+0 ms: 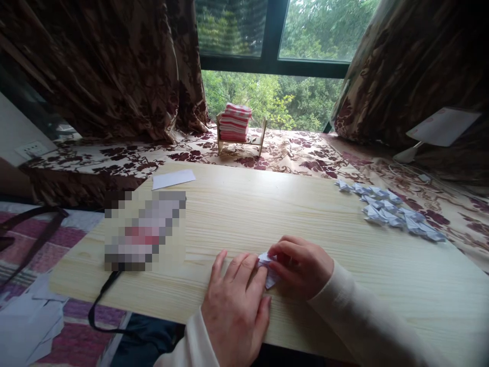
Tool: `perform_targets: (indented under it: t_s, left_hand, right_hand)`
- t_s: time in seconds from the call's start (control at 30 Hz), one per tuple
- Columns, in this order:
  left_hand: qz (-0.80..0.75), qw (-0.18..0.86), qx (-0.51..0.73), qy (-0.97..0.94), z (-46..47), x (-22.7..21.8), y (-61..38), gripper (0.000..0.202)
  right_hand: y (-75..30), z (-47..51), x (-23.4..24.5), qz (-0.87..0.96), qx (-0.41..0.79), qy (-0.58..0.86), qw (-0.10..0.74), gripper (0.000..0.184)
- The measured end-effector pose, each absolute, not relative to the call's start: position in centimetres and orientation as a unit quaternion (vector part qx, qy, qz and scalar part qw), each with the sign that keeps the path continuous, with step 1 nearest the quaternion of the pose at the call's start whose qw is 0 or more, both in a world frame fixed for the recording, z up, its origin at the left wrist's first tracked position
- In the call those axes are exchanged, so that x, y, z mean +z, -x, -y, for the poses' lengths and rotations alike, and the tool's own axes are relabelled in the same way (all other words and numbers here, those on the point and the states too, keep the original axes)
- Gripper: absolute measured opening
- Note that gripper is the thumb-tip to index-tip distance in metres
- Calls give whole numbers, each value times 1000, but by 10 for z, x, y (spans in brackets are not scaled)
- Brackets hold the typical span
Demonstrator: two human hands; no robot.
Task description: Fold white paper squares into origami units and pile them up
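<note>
A small piece of folded white paper point(271, 278) lies on the wooden table, partly covered by my fingers. My left hand point(236, 300) rests palm down with its fingers stretched out, the index fingertip touching the paper's left side. At the paper's right side, my right hand point(301, 266) is closed, thumb and index finger pinching its upper edge. Several folded white paper pieces point(385, 206) sit in rows at the table's right back edge. A flat strip of white paper point(173, 179) lies at the back left.
A blurred-out object point(147, 232) with a black strap point(100, 300) lies left on the table point(244, 214). Loose white sheets point(32, 321) are at the lower left. Behind stand a small rack point(241, 148) with folded striped cloths point(235, 122) and a white lamp point(441, 126).
</note>
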State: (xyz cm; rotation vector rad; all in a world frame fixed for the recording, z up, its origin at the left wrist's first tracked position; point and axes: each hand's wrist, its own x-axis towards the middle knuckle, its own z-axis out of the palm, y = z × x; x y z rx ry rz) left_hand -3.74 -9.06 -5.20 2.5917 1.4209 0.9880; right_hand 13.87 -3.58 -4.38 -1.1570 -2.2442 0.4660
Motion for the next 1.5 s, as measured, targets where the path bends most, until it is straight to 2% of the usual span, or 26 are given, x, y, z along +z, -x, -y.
perform_targets:
  t_s: [1.5]
  left_hand:
    - [-458,15,302,-836,90,-48,36,33]
  right_hand:
    - [-147,30,-39,799,233,458,313,16]
